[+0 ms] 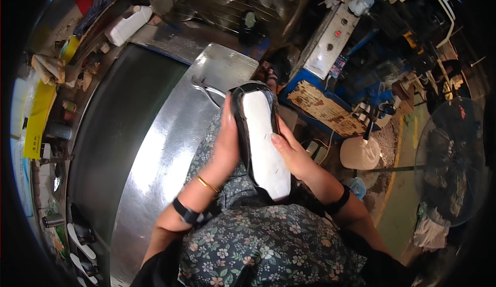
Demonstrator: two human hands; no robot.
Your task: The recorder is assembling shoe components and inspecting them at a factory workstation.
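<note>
An unfinished shoe (pixel 263 142) is held over my lap, bottom side up. Its underside is a long white sole board, and the black upper wraps over its edges. My left hand (pixel 226 139) presses along the shoe's left side with straight fingers, slightly blurred; its thumb is hidden. Around the right side grips my right hand (pixel 290 150), its thumb lying on the white board and its other fingers mostly hidden behind the shoe. Just beyond my left fingertips, a bent metal tool with two handles (pixel 206 90) rests at the metal table's edge.
To the left, a shiny metal table (pixel 155 147) borders a dark conveyor belt (pixel 124 111). More shoes (pixel 80 240) sit at the lower left. A white jug (pixel 129 26) stands at the far left. On the right are a blue machine (pixel 323 101), a pale plastic container (pixel 359 152) and a fan (pixel 449 157).
</note>
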